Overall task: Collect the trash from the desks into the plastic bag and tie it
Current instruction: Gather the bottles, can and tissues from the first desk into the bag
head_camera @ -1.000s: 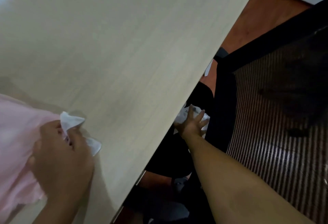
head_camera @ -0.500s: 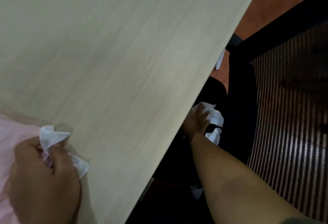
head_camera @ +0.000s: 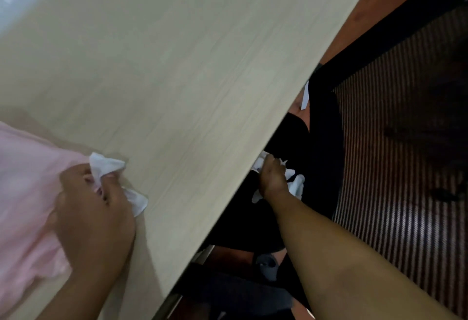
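Pale wood-grain desk is serving as the reference surface: on its near corner the left hand is pinching a white tissue together with the mouth of the pink plastic bag, probably keeping the bag gathered and ready to receive more. Beyond the desk's right edge and below it, the right hand is closing around crumpled white paper beside the black mesh chair, apparently reaching down because this trash is lying off the desktop.
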